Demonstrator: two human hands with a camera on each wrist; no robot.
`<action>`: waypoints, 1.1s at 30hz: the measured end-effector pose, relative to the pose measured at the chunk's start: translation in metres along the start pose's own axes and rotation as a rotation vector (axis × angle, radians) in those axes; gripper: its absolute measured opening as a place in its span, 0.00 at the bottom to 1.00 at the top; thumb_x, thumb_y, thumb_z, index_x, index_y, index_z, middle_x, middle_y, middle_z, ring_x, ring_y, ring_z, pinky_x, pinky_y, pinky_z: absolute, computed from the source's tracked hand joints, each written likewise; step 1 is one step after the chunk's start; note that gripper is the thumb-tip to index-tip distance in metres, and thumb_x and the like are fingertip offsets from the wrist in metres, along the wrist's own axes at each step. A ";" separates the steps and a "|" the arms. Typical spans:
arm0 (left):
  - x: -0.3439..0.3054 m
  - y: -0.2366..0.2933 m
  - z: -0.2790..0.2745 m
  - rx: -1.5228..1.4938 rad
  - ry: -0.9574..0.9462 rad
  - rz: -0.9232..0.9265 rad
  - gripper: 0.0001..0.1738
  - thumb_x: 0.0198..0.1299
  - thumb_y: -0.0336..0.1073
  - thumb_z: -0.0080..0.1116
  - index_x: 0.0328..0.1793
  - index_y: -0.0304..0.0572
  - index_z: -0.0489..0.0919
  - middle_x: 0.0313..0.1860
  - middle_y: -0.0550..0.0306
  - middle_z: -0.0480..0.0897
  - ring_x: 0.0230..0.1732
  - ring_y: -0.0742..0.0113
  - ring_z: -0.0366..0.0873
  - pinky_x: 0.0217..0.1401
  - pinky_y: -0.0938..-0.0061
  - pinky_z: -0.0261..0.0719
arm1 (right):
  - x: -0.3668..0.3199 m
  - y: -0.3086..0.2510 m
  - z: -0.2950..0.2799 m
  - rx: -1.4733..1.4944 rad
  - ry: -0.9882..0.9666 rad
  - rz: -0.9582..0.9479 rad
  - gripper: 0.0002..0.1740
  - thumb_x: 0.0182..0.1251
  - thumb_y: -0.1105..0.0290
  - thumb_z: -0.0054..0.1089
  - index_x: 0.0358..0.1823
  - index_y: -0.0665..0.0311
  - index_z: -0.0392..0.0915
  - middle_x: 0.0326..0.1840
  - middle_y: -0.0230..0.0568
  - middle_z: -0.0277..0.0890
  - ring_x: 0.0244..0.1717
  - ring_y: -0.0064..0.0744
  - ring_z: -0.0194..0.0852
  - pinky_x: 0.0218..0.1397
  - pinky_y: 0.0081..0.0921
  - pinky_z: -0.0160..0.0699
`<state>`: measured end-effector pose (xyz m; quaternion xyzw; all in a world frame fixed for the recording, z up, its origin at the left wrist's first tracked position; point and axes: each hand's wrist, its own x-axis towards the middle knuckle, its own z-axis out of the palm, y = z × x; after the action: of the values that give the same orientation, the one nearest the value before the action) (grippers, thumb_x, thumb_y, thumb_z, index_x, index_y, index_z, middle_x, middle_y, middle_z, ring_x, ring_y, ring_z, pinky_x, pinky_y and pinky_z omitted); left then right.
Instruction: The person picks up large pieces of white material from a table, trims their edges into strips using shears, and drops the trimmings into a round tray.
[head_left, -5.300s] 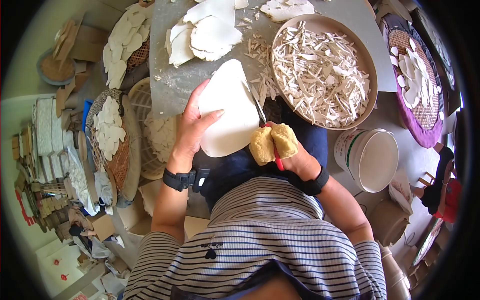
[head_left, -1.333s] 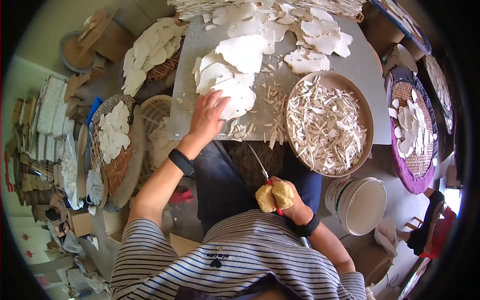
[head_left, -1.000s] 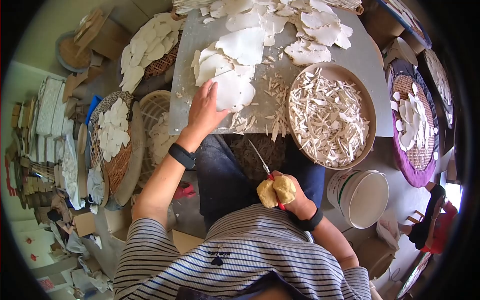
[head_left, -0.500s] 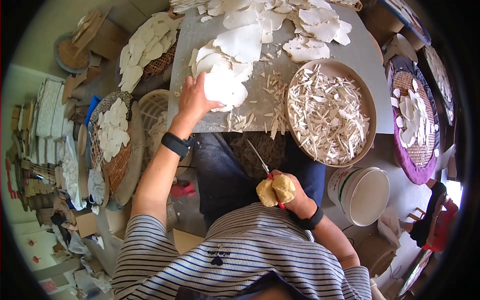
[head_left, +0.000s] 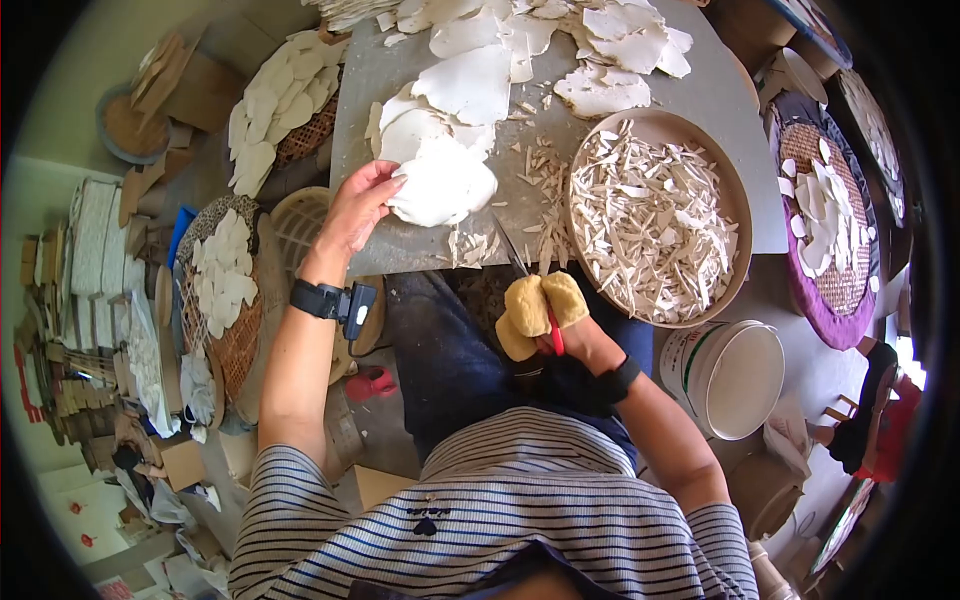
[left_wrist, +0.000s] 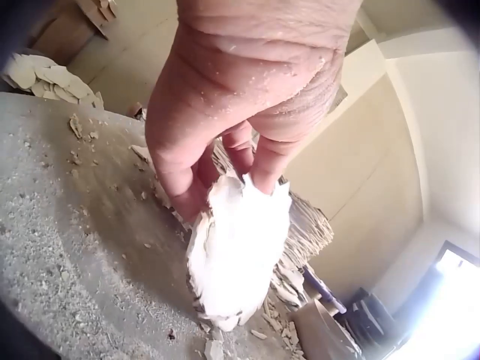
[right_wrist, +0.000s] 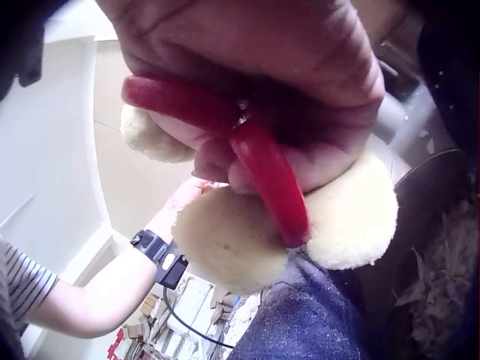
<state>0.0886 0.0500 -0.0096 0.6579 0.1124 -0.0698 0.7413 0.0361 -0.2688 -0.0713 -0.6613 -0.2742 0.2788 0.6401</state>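
At the table's near left, my left hand (head_left: 355, 210) pinches the edge of a thin, off-white, rough-edged sheet (head_left: 445, 185). The left wrist view has the fingers and thumb on the upper edge of this sheet (left_wrist: 240, 247), which hangs below them. More such sheets (head_left: 462, 85) lie in a loose pile just beyond. Over the lap, my right hand (head_left: 590, 348) grips scissors (head_left: 556, 330) with red handles, their blades directed at the table's front edge. Yellow spongy padding (head_left: 545, 298) is fitted about the handles; the right wrist view shows the red loops (right_wrist: 274, 180) around the fingers.
A round tan tray (head_left: 742, 235) of white strips overhangs the table's (head_left: 380, 255) front right edge. Offcuts (head_left: 470, 247) lie beside it. A white bucket (head_left: 745, 385) stands at the right, a purple-rimmed basket (head_left: 835, 325) beyond. Left are baskets of sheets (head_left: 222, 265).
The left hand has gone from gripping a smooth, trimmed oval sheet to reaching the pile, and now draws a rough sheet left and nearer. The right hand has raised the scissors slightly toward the table.
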 end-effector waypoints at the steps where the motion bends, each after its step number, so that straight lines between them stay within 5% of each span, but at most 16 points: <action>1: -0.001 0.002 0.003 -0.020 -0.004 0.006 0.08 0.61 0.34 0.56 0.45 0.43 0.74 0.38 0.64 0.79 0.37 0.79 0.75 0.36 0.83 0.73 | 0.003 0.001 -0.001 -0.023 -0.011 -0.035 0.16 0.53 0.71 0.65 0.44 0.60 0.74 0.29 0.31 0.74 0.29 0.25 0.71 0.31 0.26 0.72; 5: 0.000 0.003 0.004 -0.104 -0.014 0.015 0.09 0.63 0.35 0.54 0.47 0.43 0.72 0.37 0.63 0.79 0.37 0.79 0.76 0.37 0.81 0.76 | 0.010 0.016 -0.001 -0.030 0.032 -0.301 0.20 0.50 0.73 0.67 0.47 0.60 0.73 0.28 0.31 0.73 0.24 0.21 0.70 0.22 0.21 0.69; 7: 0.003 0.001 0.000 -0.079 -0.037 -0.015 0.09 0.63 0.36 0.53 0.47 0.43 0.73 0.37 0.63 0.79 0.36 0.79 0.77 0.36 0.82 0.76 | 0.007 0.009 -0.002 0.061 0.013 -0.234 0.22 0.50 0.74 0.68 0.48 0.60 0.73 0.29 0.31 0.73 0.24 0.19 0.70 0.21 0.19 0.69; 12: 0.005 -0.002 0.008 -0.061 -0.048 -0.125 0.09 0.62 0.35 0.54 0.47 0.41 0.75 0.36 0.63 0.79 0.35 0.78 0.77 0.37 0.82 0.76 | -0.005 -0.005 -0.021 0.292 -0.251 0.318 0.22 0.49 0.72 0.69 0.47 0.60 0.74 0.30 0.30 0.74 0.26 0.19 0.71 0.24 0.19 0.73; 16: 0.015 -0.017 0.014 -0.006 -0.158 -0.238 0.14 0.61 0.34 0.55 0.52 0.37 0.74 0.41 0.61 0.80 0.41 0.75 0.78 0.44 0.80 0.76 | 0.004 -0.032 -0.013 0.676 -0.249 0.123 0.21 0.52 0.71 0.69 0.48 0.61 0.75 0.44 0.33 0.76 0.41 0.24 0.73 0.43 0.27 0.76; 18: 0.013 -0.014 0.040 0.005 0.045 -0.170 0.16 0.58 0.36 0.59 0.51 0.40 0.76 0.39 0.65 0.79 0.36 0.80 0.75 0.36 0.85 0.72 | 0.013 -0.025 0.002 0.647 -0.044 -0.021 0.19 0.52 0.73 0.67 0.47 0.64 0.76 0.42 0.32 0.76 0.38 0.22 0.73 0.38 0.26 0.76; 20: 0.027 -0.012 0.039 -0.018 0.008 -0.086 0.18 0.59 0.34 0.56 0.55 0.38 0.73 0.43 0.62 0.79 0.39 0.77 0.76 0.37 0.85 0.72 | 0.026 -0.046 0.003 0.340 0.105 -0.037 0.14 0.53 0.73 0.66 0.43 0.65 0.77 0.35 0.30 0.76 0.36 0.20 0.72 0.33 0.24 0.75; 21: 0.032 -0.007 0.039 0.035 0.019 -0.048 0.17 0.59 0.34 0.54 0.55 0.37 0.73 0.44 0.60 0.78 0.42 0.75 0.76 0.39 0.82 0.74 | 0.033 -0.044 0.005 0.435 0.027 0.094 0.14 0.53 0.72 0.66 0.42 0.66 0.77 0.34 0.30 0.76 0.36 0.20 0.71 0.33 0.24 0.75; 22: 0.041 -0.009 0.033 0.116 0.089 0.023 0.17 0.59 0.34 0.53 0.53 0.36 0.73 0.45 0.58 0.78 0.44 0.72 0.75 0.43 0.78 0.74 | 0.037 -0.033 0.015 0.561 0.200 -0.110 0.13 0.52 0.73 0.66 0.41 0.65 0.77 0.32 0.28 0.75 0.33 0.18 0.71 0.30 0.22 0.73; 24: 0.054 -0.004 0.027 0.203 0.138 0.175 0.15 0.61 0.35 0.52 0.50 0.33 0.72 0.44 0.57 0.76 0.44 0.70 0.73 0.48 0.75 0.71 | 0.054 0.014 0.028 0.504 0.260 -0.182 0.22 0.54 0.67 0.67 0.51 0.63 0.74 0.42 0.32 0.74 0.46 0.21 0.70 0.46 0.23 0.73; 27: 0.086 -0.024 0.000 0.377 0.210 0.304 0.13 0.63 0.34 0.49 0.49 0.32 0.71 0.42 0.57 0.75 0.43 0.70 0.72 0.48 0.75 0.70 | 0.060 0.052 0.032 0.354 0.267 -0.041 0.24 0.56 0.63 0.64 0.53 0.62 0.72 0.42 0.32 0.73 0.45 0.22 0.70 0.45 0.23 0.73; 28: 0.091 -0.027 -0.005 0.409 0.241 0.322 0.12 0.65 0.33 0.48 0.49 0.31 0.71 0.41 0.56 0.75 0.43 0.70 0.72 0.48 0.76 0.70 | 0.055 0.055 0.034 0.416 0.310 -0.017 0.24 0.56 0.63 0.64 0.53 0.62 0.71 0.42 0.32 0.73 0.45 0.22 0.70 0.45 0.23 0.73; 29: 0.097 -0.031 -0.014 0.418 0.260 0.362 0.11 0.65 0.32 0.47 0.48 0.31 0.70 0.41 0.56 0.75 0.42 0.70 0.72 0.48 0.75 0.70 | 0.023 -0.014 0.010 0.429 0.208 0.111 0.23 0.55 0.64 0.64 0.52 0.63 0.71 0.40 0.31 0.72 0.42 0.23 0.70 0.44 0.21 0.73; 32: 0.091 -0.015 0.002 0.609 0.260 0.528 0.10 0.65 0.28 0.45 0.50 0.31 0.70 0.39 0.53 0.76 0.40 0.67 0.74 0.48 0.73 0.71 | 0.001 -0.002 0.010 0.008 0.229 -0.060 0.28 0.57 0.55 0.56 0.56 0.62 0.70 0.55 0.48 0.69 0.60 0.44 0.63 0.63 0.32 0.61; 33: 0.080 -0.004 0.016 0.714 0.226 0.538 0.10 0.64 0.28 0.46 0.51 0.32 0.70 0.39 0.51 0.77 0.40 0.64 0.75 0.48 0.73 0.71 | -0.005 0.004 0.010 -0.047 0.247 -0.073 0.27 0.57 0.55 0.57 0.55 0.62 0.70 0.54 0.48 0.69 0.59 0.45 0.64 0.62 0.32 0.62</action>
<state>0.1665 0.0375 -0.0322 0.8815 -0.0132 0.1628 0.4431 0.0254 -0.2655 -0.0759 -0.6951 -0.2235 0.1652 0.6630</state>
